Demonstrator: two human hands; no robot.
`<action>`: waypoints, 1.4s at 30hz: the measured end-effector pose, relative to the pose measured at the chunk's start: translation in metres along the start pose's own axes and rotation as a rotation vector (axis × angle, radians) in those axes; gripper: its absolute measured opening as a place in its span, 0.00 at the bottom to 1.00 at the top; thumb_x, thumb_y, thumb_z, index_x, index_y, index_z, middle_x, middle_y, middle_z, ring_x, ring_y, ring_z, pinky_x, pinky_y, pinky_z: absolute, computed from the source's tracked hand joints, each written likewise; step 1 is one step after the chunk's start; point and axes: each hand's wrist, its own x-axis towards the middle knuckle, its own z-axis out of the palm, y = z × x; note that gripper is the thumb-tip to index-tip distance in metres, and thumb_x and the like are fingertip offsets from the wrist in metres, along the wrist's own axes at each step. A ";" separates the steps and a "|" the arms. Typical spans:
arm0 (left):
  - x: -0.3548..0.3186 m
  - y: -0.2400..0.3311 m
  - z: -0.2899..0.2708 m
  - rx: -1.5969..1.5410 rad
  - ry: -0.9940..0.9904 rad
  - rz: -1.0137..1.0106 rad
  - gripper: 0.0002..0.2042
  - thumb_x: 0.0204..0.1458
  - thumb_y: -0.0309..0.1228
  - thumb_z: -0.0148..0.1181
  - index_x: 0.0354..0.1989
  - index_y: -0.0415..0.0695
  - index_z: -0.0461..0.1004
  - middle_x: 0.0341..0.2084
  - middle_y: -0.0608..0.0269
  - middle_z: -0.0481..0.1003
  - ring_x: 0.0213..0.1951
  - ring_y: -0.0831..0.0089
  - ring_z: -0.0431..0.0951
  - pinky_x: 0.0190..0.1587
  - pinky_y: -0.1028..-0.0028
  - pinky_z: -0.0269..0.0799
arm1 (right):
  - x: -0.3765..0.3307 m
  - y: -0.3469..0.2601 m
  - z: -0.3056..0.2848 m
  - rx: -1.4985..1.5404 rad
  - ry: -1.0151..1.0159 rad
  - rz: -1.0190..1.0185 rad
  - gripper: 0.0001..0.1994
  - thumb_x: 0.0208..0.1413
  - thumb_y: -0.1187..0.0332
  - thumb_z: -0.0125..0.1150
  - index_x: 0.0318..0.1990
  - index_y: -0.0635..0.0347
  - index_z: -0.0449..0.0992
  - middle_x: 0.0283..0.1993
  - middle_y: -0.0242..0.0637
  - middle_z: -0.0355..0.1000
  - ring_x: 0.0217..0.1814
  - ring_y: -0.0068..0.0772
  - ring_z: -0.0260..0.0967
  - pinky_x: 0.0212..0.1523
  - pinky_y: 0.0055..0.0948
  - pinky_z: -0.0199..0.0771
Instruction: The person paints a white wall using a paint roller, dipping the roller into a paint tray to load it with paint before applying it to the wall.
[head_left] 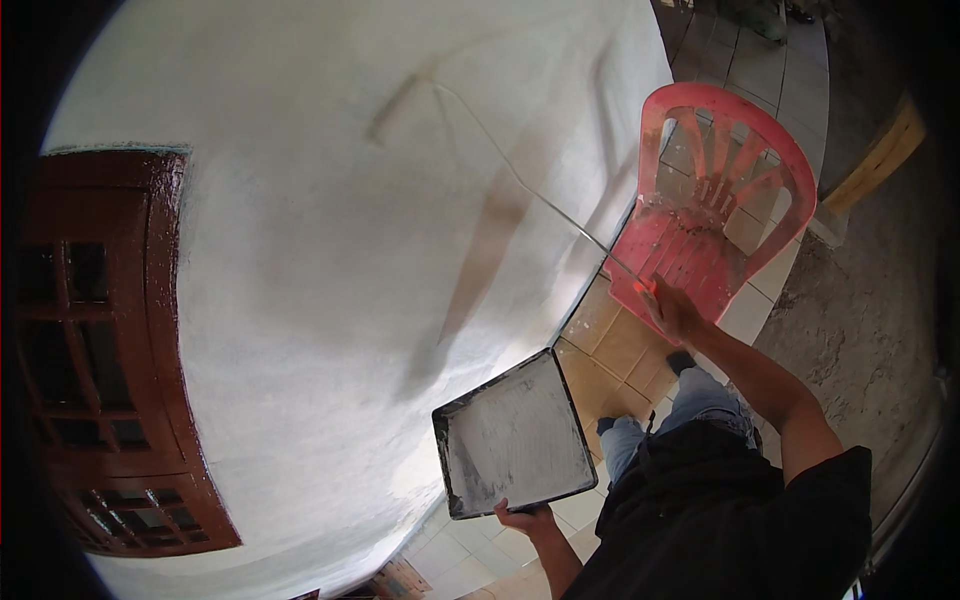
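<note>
My right hand (676, 312) is wrapped round the orange handle of a paint roller (400, 105). Its long thin metal rod stretches up and left, and the slightly blurred roller head is against or very close to the white wall (310, 270). At the lower middle, my left hand (525, 517) grips the near edge of a black-rimmed paint tray (515, 430), thumb over the rim. Whitish-grey paint coats the tray's inside. My fingers under the tray are hidden.
A paint-spattered red plastic chair (690, 245) stands close to the wall on the right. A dark red-brown framed window (165, 340) with small panes is set in the wall at left. Floor tiles (610, 345) run along the wall, with rough grey ground (850, 320) and a wooden piece (880, 160) farther right.
</note>
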 end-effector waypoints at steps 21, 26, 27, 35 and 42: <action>0.001 0.000 0.003 -0.030 0.005 0.046 0.34 0.35 0.41 0.52 0.55 0.40 0.59 0.49 0.52 0.66 0.52 0.55 0.67 0.53 0.56 0.63 | -0.001 0.040 0.001 -0.110 0.035 -0.037 0.14 0.61 0.57 0.45 0.43 0.59 0.62 0.27 0.50 0.68 0.30 0.59 0.68 0.27 0.48 0.67; 0.003 0.002 0.004 -0.023 -0.030 0.036 0.34 0.35 0.40 0.52 0.55 0.40 0.59 0.49 0.53 0.67 0.51 0.55 0.68 0.53 0.57 0.64 | 0.034 0.004 -0.017 -0.175 0.079 -0.080 0.15 0.61 0.56 0.46 0.42 0.59 0.62 0.28 0.51 0.70 0.32 0.58 0.69 0.29 0.47 0.69; 0.004 0.003 0.004 -0.010 -0.021 0.025 0.35 0.34 0.41 0.52 0.56 0.41 0.59 0.50 0.53 0.66 0.52 0.54 0.66 0.54 0.56 0.63 | 0.042 -0.007 -0.021 -0.066 0.061 -0.085 0.15 0.61 0.56 0.46 0.42 0.60 0.62 0.28 0.50 0.70 0.31 0.57 0.70 0.29 0.46 0.69; 0.002 0.001 0.007 0.011 -0.009 0.022 0.36 0.33 0.41 0.53 0.56 0.43 0.59 0.51 0.54 0.65 0.54 0.53 0.65 0.55 0.53 0.61 | 0.023 -0.001 -0.021 -0.148 0.003 -0.016 0.17 0.60 0.55 0.48 0.44 0.61 0.64 0.28 0.48 0.71 0.31 0.55 0.71 0.28 0.45 0.71; 0.006 0.000 0.003 -0.011 -0.025 0.017 0.35 0.35 0.40 0.51 0.56 0.39 0.58 0.49 0.51 0.67 0.52 0.54 0.67 0.54 0.56 0.63 | 0.046 -0.026 -0.038 -0.103 0.066 -0.046 0.17 0.60 0.55 0.48 0.44 0.61 0.64 0.29 0.50 0.71 0.32 0.57 0.71 0.30 0.45 0.71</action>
